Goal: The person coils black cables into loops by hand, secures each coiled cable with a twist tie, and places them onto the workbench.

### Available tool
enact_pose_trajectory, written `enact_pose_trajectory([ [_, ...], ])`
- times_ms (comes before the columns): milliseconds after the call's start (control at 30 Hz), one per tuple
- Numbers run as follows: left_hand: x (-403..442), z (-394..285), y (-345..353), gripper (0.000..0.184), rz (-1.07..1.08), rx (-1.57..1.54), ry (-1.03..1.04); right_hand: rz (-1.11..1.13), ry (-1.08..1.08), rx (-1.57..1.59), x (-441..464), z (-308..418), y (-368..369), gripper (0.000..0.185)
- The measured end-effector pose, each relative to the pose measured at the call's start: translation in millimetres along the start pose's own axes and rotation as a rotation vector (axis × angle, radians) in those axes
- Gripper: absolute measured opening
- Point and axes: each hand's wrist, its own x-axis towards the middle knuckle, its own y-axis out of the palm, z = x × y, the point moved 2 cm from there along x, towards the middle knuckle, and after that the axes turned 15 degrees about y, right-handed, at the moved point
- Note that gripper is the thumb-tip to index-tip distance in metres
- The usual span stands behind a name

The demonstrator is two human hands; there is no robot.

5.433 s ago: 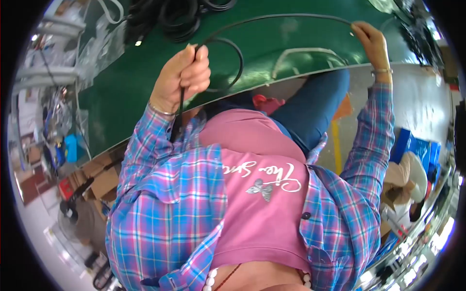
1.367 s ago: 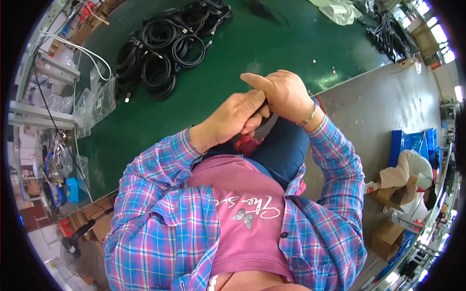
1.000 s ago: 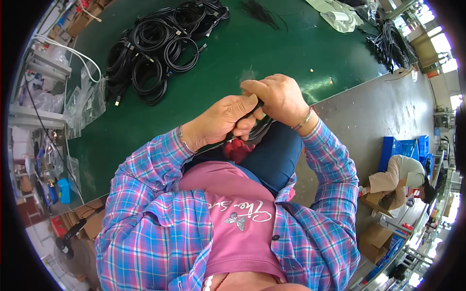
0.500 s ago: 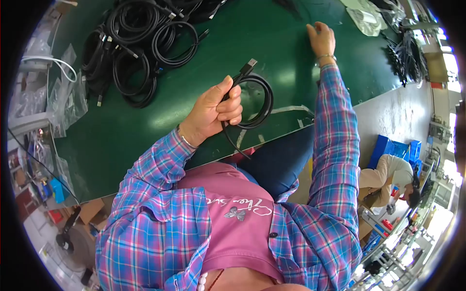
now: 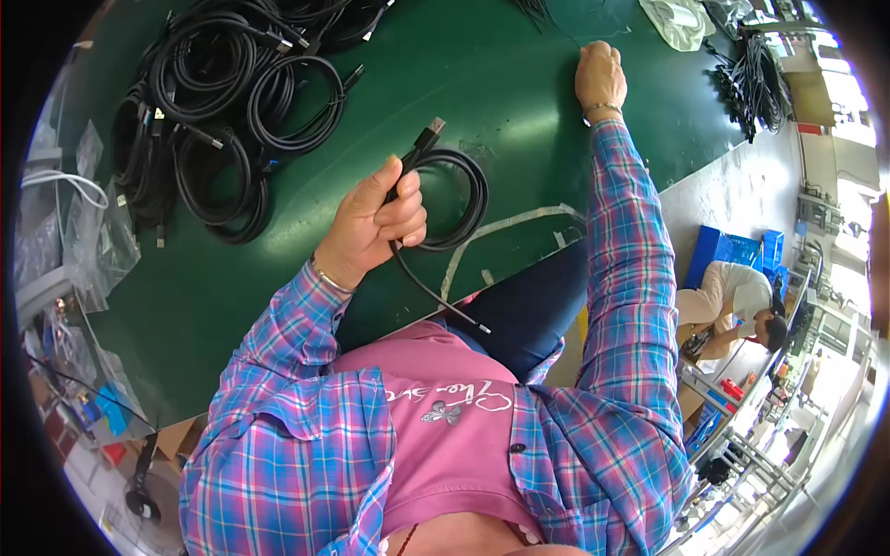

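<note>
My left hand (image 5: 375,222) is closed around a coiled black USB cable (image 5: 477,199) above the near side of the green table (image 5: 371,278). The cable's metal plug points up past my thumb, and its other end hangs down toward my lap. At the far side, my right hand (image 5: 601,79) rests low over the table with its fingers curled in. What its fingertips hold, if anything, is hidden. Just beyond it lie some thin dark strands (image 5: 533,11), with one fine line running toward my fingers.
Several coiled black cables (image 5: 209,74) are heaped at the table's far left. Clear plastic bags (image 5: 100,232) hang along the left edge. A bundle of thin black strips (image 5: 756,83) and a pale bag (image 5: 681,23) lie far right. Another person (image 5: 737,301) bends near blue crates (image 5: 728,252).
My right hand's fingers have gone from spread to curled in. The view has shifted, and the held cable appears further left, with its loose end hanging more visibly.
</note>
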Motion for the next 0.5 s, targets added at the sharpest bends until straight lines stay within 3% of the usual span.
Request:
enact_pose_trajectory([
  [100,5,-3,0,0.037,-0.010,0.007,0.001,-0.043,0.104,0.280,-15,-23,-3,0.019],
  [167,12,-3,8,0.036,-0.038,0.049,0.034,-0.098,0.064,0.454,-26,-42,-15,0.016],
  [233,9,2,9,0.036,-0.045,0.100,0.062,0.203,0.268,0.884,-66,-47,-45,0.016],
  [300,1,8,14,0.036,-0.038,0.174,0.103,0.368,0.224,1.062,-116,-58,-75,0.014],
  [433,-10,17,29,0.036,-0.030,0.310,0.191,0.780,0.292,1.041,-218,-54,-140,0.012],
  [500,-7,22,40,0.036,-0.018,0.444,0.244,0.954,0.217,1.063,-243,-53,-141,0.012],
])
